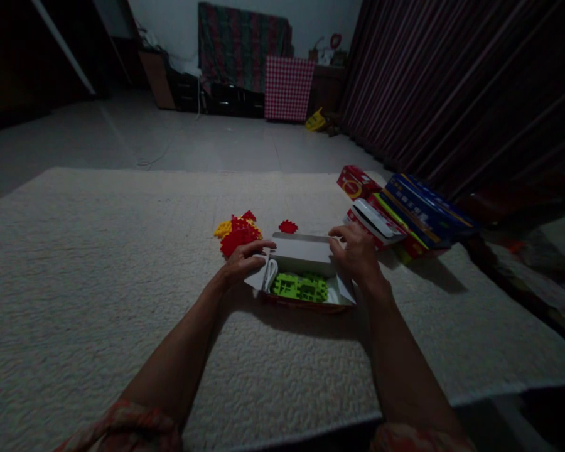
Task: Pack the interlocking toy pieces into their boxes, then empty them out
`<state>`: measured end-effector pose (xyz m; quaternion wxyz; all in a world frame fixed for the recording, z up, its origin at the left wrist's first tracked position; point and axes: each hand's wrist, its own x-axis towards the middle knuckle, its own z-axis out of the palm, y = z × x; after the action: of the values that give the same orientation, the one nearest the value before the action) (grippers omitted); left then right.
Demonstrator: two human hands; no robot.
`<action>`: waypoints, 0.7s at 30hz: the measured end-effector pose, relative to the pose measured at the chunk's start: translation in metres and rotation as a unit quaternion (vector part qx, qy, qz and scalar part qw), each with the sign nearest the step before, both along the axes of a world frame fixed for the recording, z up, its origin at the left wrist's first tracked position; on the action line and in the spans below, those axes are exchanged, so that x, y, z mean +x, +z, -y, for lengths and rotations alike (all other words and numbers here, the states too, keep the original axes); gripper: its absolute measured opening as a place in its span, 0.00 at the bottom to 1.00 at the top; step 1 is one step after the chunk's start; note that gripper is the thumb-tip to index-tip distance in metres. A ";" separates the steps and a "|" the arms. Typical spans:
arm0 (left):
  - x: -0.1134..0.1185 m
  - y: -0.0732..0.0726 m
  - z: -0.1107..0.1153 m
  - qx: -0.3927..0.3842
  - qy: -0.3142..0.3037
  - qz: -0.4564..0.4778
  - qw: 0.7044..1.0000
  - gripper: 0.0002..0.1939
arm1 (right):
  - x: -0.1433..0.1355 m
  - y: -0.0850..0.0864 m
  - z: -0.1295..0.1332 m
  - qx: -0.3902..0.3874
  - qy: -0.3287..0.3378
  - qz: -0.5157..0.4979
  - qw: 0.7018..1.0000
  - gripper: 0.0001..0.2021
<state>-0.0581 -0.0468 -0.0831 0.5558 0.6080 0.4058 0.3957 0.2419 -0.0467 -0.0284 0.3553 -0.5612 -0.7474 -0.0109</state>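
Observation:
In front of me an open cardboard box (306, 248) lies on the pale quilted cloth, its white inside showing and its lid raised at the far side. Several green notched plastic pieces (301, 287) lie in it, beside a white looped cord (270, 275). My left hand (242, 262) holds the box at the left side flap and lid corner, fingers fairly straight. The lid's right corner is pinched by the fingers of my right hand (358, 254). Just beyond the left hand sits a pile of red and yellow plastic pieces (239, 235). One red toothed piece (288, 226) lies behind the lid.
At the right stand a red box (358, 182), an opened red-and-white box (374, 221) and a large blue box (426, 207). The quilted cloth (122, 282) spreads across the surface. Farther back are a tiled floor, a cabinet under a checked cloth (289, 88) and dark curtains (433, 81).

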 end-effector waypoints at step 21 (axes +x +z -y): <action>-0.001 -0.009 -0.002 -0.029 -0.019 0.037 0.999 0.26 | -0.085 0.026 0.046 -0.402 0.182 0.179 0.879 0.12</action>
<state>-0.0587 -0.0445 -0.0919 0.5953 0.5846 0.3842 0.3954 0.1570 -0.0926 -0.0022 -0.0449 -0.4981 -0.8273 0.2558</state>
